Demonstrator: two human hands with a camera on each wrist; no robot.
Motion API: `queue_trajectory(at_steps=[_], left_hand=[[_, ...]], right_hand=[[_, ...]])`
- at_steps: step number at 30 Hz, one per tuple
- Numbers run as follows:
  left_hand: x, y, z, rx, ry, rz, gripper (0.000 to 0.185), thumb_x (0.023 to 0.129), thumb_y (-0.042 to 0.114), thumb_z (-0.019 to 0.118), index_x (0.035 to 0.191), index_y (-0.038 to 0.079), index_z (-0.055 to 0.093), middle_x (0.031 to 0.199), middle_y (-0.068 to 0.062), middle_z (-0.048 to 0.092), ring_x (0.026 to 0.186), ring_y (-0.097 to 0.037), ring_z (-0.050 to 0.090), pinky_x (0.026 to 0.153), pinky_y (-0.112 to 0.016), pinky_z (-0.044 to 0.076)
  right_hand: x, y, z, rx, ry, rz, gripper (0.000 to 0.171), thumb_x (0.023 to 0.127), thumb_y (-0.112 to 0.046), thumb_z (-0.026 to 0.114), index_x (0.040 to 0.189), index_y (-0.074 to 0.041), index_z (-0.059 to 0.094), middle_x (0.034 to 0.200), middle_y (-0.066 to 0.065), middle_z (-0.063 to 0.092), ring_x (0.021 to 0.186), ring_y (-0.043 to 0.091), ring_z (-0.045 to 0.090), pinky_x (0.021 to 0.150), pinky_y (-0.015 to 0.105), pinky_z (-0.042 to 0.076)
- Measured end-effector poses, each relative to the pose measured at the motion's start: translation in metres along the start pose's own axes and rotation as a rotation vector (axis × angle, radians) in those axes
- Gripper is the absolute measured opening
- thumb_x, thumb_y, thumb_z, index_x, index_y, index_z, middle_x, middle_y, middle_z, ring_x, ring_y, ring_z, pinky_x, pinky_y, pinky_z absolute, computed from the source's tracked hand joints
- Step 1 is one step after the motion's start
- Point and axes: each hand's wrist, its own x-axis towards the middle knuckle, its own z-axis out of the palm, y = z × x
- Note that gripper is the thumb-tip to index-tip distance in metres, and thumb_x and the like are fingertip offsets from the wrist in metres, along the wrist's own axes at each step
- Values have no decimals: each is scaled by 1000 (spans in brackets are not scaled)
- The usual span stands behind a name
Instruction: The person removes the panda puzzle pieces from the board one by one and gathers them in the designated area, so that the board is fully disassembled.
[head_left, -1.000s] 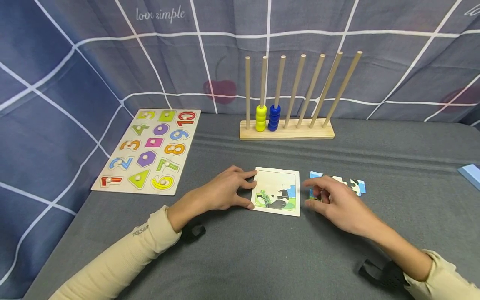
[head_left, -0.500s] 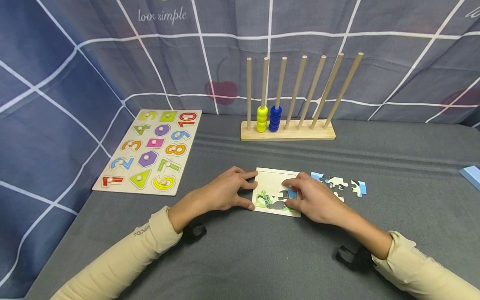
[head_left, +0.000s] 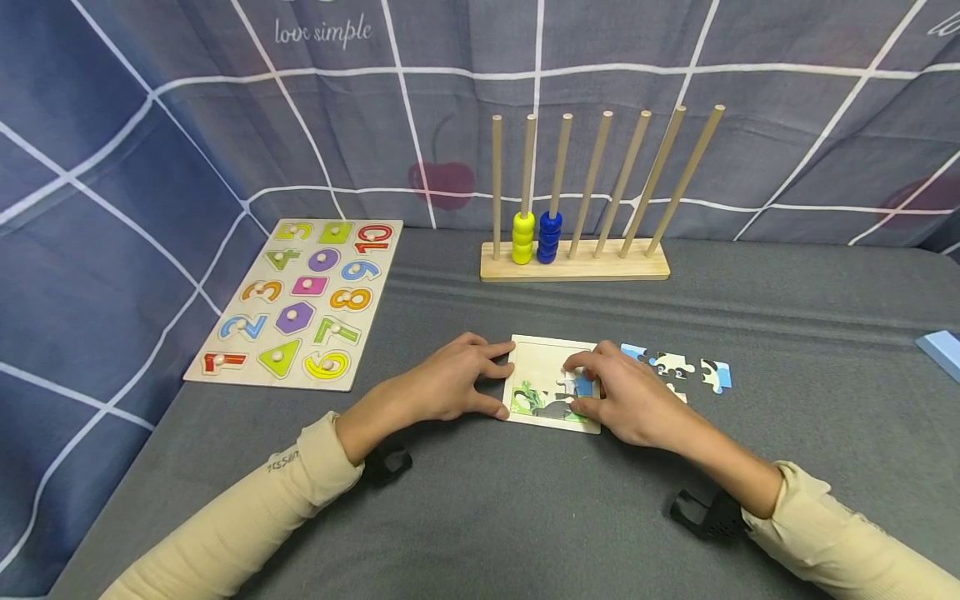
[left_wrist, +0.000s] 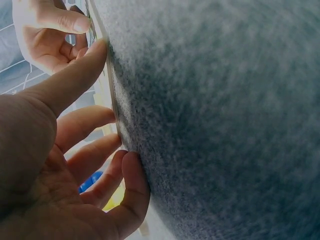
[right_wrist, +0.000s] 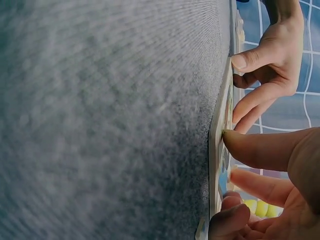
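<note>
In the head view a square wooden puzzle tray (head_left: 534, 360) lies flat, with panda and bamboo pieces (head_left: 534, 400) along its lower part and bare wood above. My left hand (head_left: 450, 379) rests at the tray's left edge, thumb near the lower corner and fingertips higher up the side. My right hand (head_left: 637, 396) reaches over the tray's right side, its thumb and index finger apart and touching the pieces there. In the right wrist view the right thumb (right_wrist: 255, 147) presses down just inside the tray's rim. The right hand's other fingers are folded underneath and partly hidden.
Loose panda puzzle pieces (head_left: 672, 364) lie right of the tray, partly behind the right hand. A wooden bead stand (head_left: 577, 265) with yellow and blue beads stands behind. A number and shape board (head_left: 360, 333) lies at left, a light-blue block (head_left: 941, 350) at far right.
My right hand has moved left from beside the loose pieces onto the tray's right side, uncovering several of those pieces. Over the last half second it has barely shifted. The left hand stays at the edge.
</note>
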Motion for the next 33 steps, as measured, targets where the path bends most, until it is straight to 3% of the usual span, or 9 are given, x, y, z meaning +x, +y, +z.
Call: queue_trajectory(at_steps=[8,14,33], left_hand=[[0,0,0,7,-4,2,64,82,36,80,135,6,60,154,-8,39,131,-30,42,105,-45,38],[-1,0,-1,4,2,6,64,82,36,81,135,5,61,154,-8,40,131,-30,42,105,-45,38],[-1,2,-2,7,-2,7,64,82,37,80,135,6,61,154,-8,40,132,-31,42,106,-45,37]], right_hand=[[-2,-1,0,-38,22,21,35,81,-10,80,114,-10,70,100,10,51,70,15,45,61,33,38],[-3,-1,-2,-78,24,-2,35,81,-5,79,114,-12,69,100,6,56,74,16,48,63,34,40],[3,8,-4,13,-2,-65,34,84,7,69,111,-12,70,90,2,54,75,16,49,62,33,41]])
